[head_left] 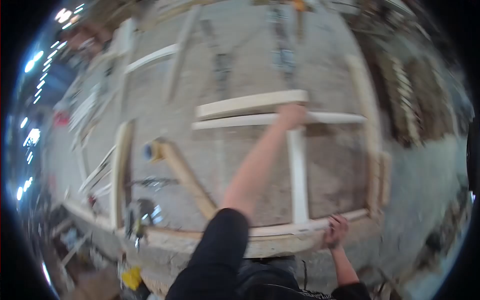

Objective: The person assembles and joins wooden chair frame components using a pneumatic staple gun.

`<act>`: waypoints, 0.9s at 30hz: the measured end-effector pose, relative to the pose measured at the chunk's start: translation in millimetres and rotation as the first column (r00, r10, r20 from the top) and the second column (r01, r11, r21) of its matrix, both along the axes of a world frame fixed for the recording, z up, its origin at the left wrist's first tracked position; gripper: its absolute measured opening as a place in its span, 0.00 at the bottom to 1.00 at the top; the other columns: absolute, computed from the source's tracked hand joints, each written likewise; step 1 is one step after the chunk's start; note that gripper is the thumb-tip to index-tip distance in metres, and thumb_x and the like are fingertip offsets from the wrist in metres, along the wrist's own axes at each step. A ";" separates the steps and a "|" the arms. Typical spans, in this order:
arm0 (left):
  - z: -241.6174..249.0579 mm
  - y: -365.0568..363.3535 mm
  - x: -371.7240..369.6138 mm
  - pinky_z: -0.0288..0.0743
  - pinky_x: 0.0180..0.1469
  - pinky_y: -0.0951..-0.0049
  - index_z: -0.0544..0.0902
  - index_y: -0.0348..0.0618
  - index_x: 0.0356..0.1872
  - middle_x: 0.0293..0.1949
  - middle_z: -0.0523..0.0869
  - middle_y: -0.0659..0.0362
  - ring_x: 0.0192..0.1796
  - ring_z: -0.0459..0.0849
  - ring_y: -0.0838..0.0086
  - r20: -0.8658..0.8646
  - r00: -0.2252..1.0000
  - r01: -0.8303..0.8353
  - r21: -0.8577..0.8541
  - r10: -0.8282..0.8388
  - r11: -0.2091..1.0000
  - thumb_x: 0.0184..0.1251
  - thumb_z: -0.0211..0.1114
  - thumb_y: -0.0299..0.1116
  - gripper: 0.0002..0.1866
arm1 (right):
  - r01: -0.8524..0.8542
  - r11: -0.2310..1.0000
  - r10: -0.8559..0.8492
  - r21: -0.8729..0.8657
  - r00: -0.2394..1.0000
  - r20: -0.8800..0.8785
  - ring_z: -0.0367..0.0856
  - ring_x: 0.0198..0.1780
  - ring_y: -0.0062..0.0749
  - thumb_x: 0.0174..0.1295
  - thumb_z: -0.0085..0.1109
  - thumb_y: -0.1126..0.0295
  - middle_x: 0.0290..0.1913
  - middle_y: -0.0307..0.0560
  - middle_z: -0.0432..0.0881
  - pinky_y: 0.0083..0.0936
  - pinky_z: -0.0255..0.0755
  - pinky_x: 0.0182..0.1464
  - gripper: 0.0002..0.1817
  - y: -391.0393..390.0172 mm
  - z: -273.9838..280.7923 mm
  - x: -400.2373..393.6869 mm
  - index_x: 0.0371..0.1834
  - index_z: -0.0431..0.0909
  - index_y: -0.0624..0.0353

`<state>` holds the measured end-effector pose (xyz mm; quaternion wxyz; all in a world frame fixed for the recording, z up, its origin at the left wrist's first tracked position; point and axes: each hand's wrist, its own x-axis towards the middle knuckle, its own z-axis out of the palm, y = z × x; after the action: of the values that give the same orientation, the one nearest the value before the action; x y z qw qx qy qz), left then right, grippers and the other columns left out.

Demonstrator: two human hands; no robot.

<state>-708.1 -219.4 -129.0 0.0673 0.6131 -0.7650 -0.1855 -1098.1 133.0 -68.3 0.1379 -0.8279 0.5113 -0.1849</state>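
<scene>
upright board (121, 175) at left of the frame, slanting board (186, 177) near it, thick board (245, 105) over the bench (250, 55) at upper centre, left hand (292, 116) closed on its right end, right hand (337, 231) at lower right, fingers curled against the pale rail (280, 230), grip unclear

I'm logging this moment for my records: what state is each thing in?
Thick bar: lying crosswise.
Thin bar: crosswise, alongside the thick bar.
White strut: lengthwise, reaching the near rail.
Blue-ended beam: slanted.
Left hand: at the thick bar's right end, grip blurred.
Right hand: fingers curled at the near rail.
</scene>
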 end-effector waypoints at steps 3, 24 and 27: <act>-1.2 25.3 4.2 0.82 0.54 0.53 0.89 0.51 0.47 0.46 0.89 0.55 0.53 0.87 0.55 -0.265 0.956 -0.185 -0.217 0.124 0.959 0.67 0.64 0.38 0.11 | 0.033 0.998 -0.030 0.060 0.998 -0.056 0.77 0.63 0.50 0.62 0.60 0.63 0.58 0.47 0.81 0.53 0.60 0.74 0.20 -2.3 15.0 1.1 0.57 0.85 0.48; 22.8 43.9 -18.0 0.70 0.58 0.50 0.89 0.50 0.51 0.49 0.87 0.58 0.57 0.80 0.55 -0.295 0.916 -0.352 -0.274 0.270 0.895 0.77 0.58 0.40 0.14 | 0.044 0.988 -0.033 0.148 0.997 -0.072 0.74 0.68 0.39 0.65 0.60 0.65 0.58 0.40 0.78 0.47 0.53 0.79 0.21 -1.1 36.9 -2.2 0.61 0.82 0.40; 26.3 46.6 -17.0 0.69 0.58 0.50 0.88 0.50 0.54 0.51 0.86 0.58 0.56 0.80 0.56 -0.292 0.920 -0.342 -0.274 0.261 0.899 0.77 0.59 0.40 0.14 | 0.039 0.989 -0.028 0.145 0.997 -0.077 0.74 0.69 0.38 0.65 0.60 0.64 0.59 0.41 0.78 0.46 0.52 0.79 0.21 0.2 31.0 -3.5 0.63 0.80 0.39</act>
<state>-725.0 -172.8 -102.7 0.2889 0.6779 -0.6650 -0.1214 -1101.6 133.2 -37.3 0.1760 -0.8132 0.5420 -0.1181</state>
